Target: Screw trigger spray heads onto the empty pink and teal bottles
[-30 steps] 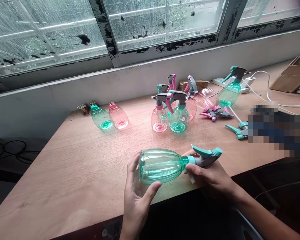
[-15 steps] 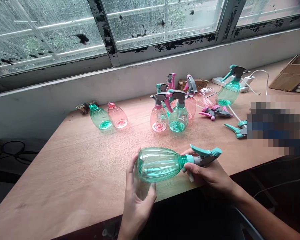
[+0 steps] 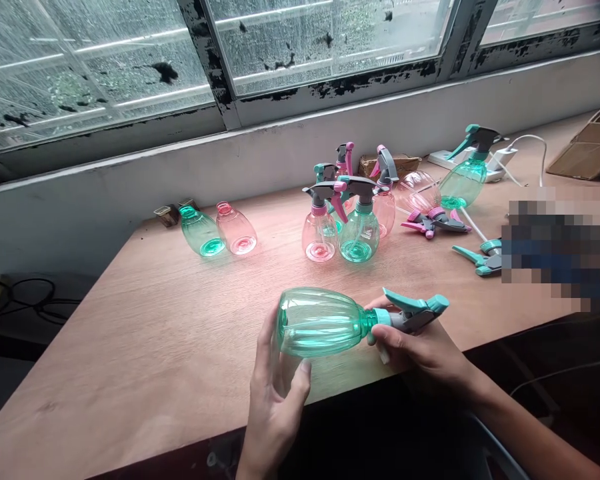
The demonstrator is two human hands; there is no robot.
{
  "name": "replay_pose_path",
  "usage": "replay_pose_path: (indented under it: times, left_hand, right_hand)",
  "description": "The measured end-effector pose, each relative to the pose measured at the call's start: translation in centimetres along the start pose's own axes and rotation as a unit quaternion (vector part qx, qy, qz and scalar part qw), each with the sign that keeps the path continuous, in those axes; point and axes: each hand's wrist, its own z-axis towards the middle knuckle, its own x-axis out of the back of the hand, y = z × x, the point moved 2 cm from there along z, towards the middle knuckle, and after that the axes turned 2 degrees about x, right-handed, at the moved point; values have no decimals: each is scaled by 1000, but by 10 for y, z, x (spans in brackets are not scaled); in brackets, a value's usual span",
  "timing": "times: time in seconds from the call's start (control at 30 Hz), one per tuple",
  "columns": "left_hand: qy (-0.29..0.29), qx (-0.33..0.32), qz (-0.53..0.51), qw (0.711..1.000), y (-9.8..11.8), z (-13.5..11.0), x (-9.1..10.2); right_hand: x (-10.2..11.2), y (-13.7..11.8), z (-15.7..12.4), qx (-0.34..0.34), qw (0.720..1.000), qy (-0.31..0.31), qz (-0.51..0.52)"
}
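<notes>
A green clear spray bottle (image 3: pixel 323 323) lies sideways in the air above the table's front edge, its base to the left. My right hand (image 3: pixel 417 350) is closed around its neck at the teal collar (image 3: pixel 381 317), thumb in front. The teal and grey trigger head (image 3: pixel 415 310) sticks out past that hand. My left hand (image 3: pixel 277 393) cups the base end, fingers at the far side and thumb low by the near side. Part of its fingers is hidden behind the bottle.
Several pink and green spray bottles (image 3: pixel 359 233) stand grouped mid-table. Two headless bottles, one green (image 3: pixel 201 231) and one pink (image 3: pixel 237 229), are at the back left. Loose pink trigger heads (image 3: pixel 433 223) and a teal one (image 3: pixel 483 257) lie right, near a blurred patch. A power strip (image 3: pixel 493 167) sits behind.
The bottle's base end has risen slightly, and my left thumb has moved up a little with it. My right hand keeps its grip. The view has shifted slightly.
</notes>
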Motion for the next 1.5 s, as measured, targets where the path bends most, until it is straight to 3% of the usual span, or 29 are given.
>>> replay_pose_path:
  times: [0.23, 0.4, 0.6, 0.7, 0.83, 1.03, 1.2, 1.3, 1.4, 1.5]
  left_hand:
    - [50, 12, -5, 999, 4, 3, -3]
    - [31, -11, 29, 999, 4, 3, 0]
    - [46, 3, -17, 999, -2, 0, 1]
    - [63, -6, 13, 998, -1, 1, 3]
    - [32, -22, 74, 996, 3, 4, 4]
    - [45, -7, -41, 998, 2, 1, 1]
    - [47, 12, -61, 997, 1, 0, 0]
    - [39, -12, -19, 999, 1, 2, 3]
    - [67, -14, 39, 997, 3, 2, 4]
    - [68, -3, 17, 998, 5, 0, 2]
  right_hand:
    - [-2, -3, -2, -15, 1000, 4, 2]
    - [-1, -1, 0, -8, 1000, 16, -4]
    - [-1, -1, 1, -3, 1000, 25, -8]
    - [-1, -1, 0, -9, 1000, 23, 0]
    - [0, 0, 0, -9, 1000, 21, -7]
    - [-1, 0, 1, -10, 1000, 25, -11]
    - [-1, 1, 0, -12, 1000, 25, -3]
    - [0, 1, -1, -11, 1000, 16, 5]
    - [0, 1, -1, -5, 1000, 10, 10]
    - [0, 0, 0, -6, 1000, 16, 10]
